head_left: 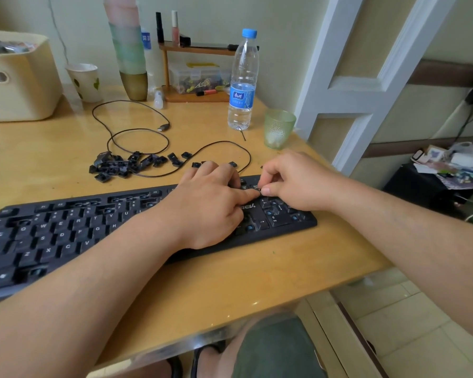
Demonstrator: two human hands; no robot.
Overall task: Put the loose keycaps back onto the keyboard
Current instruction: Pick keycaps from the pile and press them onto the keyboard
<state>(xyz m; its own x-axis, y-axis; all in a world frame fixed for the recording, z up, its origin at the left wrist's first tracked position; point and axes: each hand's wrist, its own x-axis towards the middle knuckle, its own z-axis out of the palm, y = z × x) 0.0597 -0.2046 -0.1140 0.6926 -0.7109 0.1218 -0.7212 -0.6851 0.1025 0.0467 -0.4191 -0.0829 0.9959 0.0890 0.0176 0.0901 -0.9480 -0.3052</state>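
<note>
Soft, even daylight, perhaps from the upper left, leaves only faint shadows. Pale glare streaks the glossy yellow wooden tabletop (257, 271) near its front edge. Wide-angle distortion bends the white door frame (336, 85); the far right corner clutter looks slightly soft.

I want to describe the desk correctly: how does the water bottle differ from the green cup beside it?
The water bottle is tall, clear, with a blue cap and label; the green cup is short, tinted green, textured. The bottle is capped; the cup is open on top. Both stand upright on the table.
</note>
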